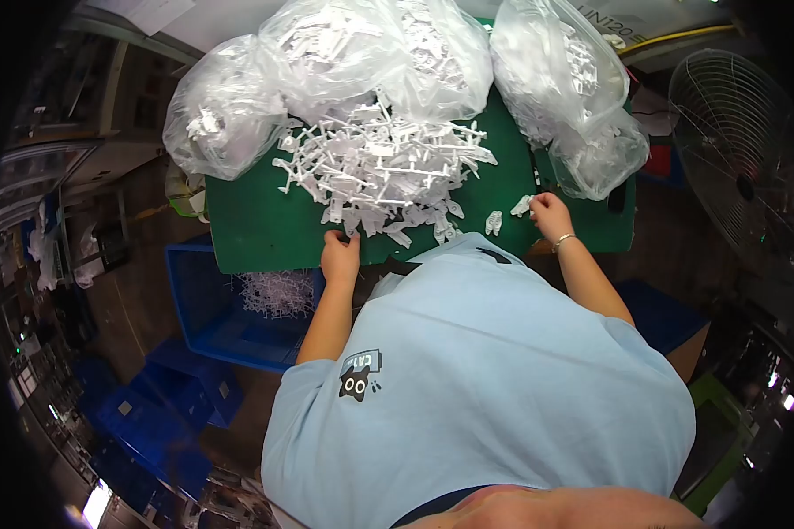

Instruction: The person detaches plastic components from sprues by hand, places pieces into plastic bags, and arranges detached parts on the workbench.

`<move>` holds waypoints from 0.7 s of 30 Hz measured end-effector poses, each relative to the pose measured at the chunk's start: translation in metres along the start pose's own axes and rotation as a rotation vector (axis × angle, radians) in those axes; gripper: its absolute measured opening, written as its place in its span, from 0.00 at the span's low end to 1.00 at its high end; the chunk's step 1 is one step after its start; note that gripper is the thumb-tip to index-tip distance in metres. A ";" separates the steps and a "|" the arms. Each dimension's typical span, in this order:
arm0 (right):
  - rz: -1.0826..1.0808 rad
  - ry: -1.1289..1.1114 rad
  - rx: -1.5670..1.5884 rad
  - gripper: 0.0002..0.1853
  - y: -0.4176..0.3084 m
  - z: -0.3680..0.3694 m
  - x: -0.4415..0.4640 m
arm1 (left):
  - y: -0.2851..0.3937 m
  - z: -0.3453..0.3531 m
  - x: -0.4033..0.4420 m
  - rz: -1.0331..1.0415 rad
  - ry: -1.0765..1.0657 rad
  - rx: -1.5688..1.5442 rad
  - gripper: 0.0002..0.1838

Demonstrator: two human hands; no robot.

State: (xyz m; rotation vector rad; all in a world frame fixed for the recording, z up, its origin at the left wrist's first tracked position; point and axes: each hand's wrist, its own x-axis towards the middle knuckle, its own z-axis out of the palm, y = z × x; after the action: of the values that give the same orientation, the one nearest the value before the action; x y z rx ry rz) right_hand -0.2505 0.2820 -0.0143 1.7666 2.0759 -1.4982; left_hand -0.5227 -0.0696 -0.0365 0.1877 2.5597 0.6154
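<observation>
A heap of white plastic parts [384, 167] lies on the green table [247, 220]. My left hand [340, 254] is at the table's front edge, just below the heap, with thumb and fingers apart near a small white piece; nothing can be seen held in it. To the right, my right hand [550, 215] pinches a flat white part [522, 206] between its fingertips, low over the table. A similar white part [494, 222] lies flat between the heap and my right hand.
Clear plastic bags of white parts [335, 53] stand behind the heap, with another bag [565, 88] at the right. A blue bin [229, 344] with white scraps sits below the table's left front edge. A wire-cage fan [737, 150] stands at far right.
</observation>
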 end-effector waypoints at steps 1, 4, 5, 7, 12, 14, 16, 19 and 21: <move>-0.117 0.049 -0.215 0.13 0.017 0.000 -0.002 | 0.004 0.004 -0.001 0.003 -0.009 0.005 0.22; -0.305 0.177 -0.455 0.16 0.032 0.004 -0.014 | 0.004 0.014 0.001 0.068 0.052 0.056 0.23; -0.297 0.154 -0.457 0.17 0.031 0.004 -0.018 | 0.001 0.016 0.003 0.067 0.046 0.060 0.23; -0.320 0.139 -0.449 0.18 0.035 0.003 -0.017 | -0.003 0.017 0.009 0.027 0.043 0.044 0.21; -0.266 0.041 -0.361 0.20 0.022 -0.002 -0.020 | -0.009 0.018 0.006 0.040 0.100 -0.031 0.18; -0.407 -0.035 -0.223 0.21 0.025 -0.001 -0.015 | 0.004 0.017 -0.008 0.005 0.155 -0.015 0.18; -0.410 -0.084 -0.115 0.22 0.025 0.002 -0.009 | 0.014 0.021 -0.021 -0.033 0.213 0.002 0.18; -0.431 -0.131 0.004 0.20 0.018 0.003 -0.005 | 0.026 0.035 -0.041 0.058 0.102 0.023 0.20; -0.470 -0.112 -0.283 0.18 0.012 0.002 -0.004 | 0.041 0.045 -0.049 0.044 0.014 0.084 0.22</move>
State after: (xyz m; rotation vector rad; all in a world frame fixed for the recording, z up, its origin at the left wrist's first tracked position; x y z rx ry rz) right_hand -0.2405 0.2767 -0.0204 1.1240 2.6046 -1.2562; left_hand -0.4570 -0.0279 -0.0311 0.2701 2.6033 0.5272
